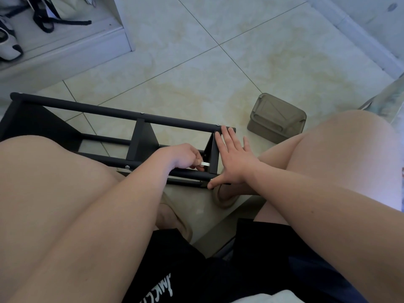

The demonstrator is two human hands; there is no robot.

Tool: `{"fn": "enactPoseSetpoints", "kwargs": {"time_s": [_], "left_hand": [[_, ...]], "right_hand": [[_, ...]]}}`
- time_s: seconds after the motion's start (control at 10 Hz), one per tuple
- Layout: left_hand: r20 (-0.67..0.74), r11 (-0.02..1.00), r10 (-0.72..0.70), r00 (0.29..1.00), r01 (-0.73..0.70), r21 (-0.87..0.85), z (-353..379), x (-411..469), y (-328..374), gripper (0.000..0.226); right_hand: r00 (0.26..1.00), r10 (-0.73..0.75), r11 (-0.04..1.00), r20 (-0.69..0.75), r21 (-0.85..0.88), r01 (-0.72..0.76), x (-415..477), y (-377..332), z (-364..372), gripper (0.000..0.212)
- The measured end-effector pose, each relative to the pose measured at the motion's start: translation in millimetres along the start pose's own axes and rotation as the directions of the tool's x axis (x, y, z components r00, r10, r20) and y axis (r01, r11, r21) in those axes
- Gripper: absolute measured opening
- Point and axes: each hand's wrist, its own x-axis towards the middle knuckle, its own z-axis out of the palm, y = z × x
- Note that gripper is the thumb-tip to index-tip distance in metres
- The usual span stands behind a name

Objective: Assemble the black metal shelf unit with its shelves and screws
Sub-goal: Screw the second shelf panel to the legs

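Observation:
The black metal shelf unit [122, 113] lies on its side on the tiled floor between my knees, its round tubes running left to right and flat shelf panels [142, 138] set across them. My left hand [183, 157] reaches inside the frame and pinches a small silver wrench [205, 164] against the end panel [213, 154]. My right hand [234, 156] lies flat with straight fingers on the right end of the frame, fingertips on the far tube and thumb on the near tube. Silver screw heads show along the tubes.
A translucent brownish plastic box [277, 118] sits on the floor just right of the frame. A white cabinet [65, 47] with shoes and a bag stands at the upper left. My knees flank the frame, and my slippered feet sit below it.

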Motion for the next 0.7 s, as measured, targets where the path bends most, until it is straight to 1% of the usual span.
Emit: {"fn": "enactPoseSetpoints", "kwargs": {"time_s": [0.1,0.3,0.4,0.5,0.6,0.7], "left_hand": [[-0.017,0.995,0.005,1.0,-0.003,0.1,-1.0,-0.1,-1.4,0.026],[0.0,0.988,-0.014,1.0,0.014,0.156,-0.5,-3.2,1.8,0.01],[0.016,0.983,-0.017,1.0,0.014,0.184,-0.7,-4.7,2.6,0.007],[0.02,0.98,-0.014,1.0,0.01,0.199,0.1,-6.4,3.2,0.008],[-0.019,0.966,-0.036,0.999,0.04,0.255,3.0,-9.7,6.3,0.016],[-0.092,0.9,-0.079,0.993,0.11,0.421,-1.2,-13.3,6.2,0.026]], "right_hand": [[1.0,0.002,1.0,-0.003,0.003,-0.002,-0.1,-0.1,0.2,0.157],[1.0,0.003,1.0,-0.01,-0.001,-0.003,-0.5,-0.1,0.6,0.157],[1.0,0.002,1.0,-0.008,-0.009,-0.002,-0.3,-0.4,0.3,0.157],[1.0,0.001,1.0,-0.009,-0.008,-0.001,0.0,-0.1,0.2,0.157],[1.0,0.007,1.0,-0.005,-0.012,-0.007,-0.2,-0.9,-0.4,0.158],[0.999,0.011,1.0,0.034,0.018,-0.011,-2.7,-2.8,-8.6,0.16]]}}
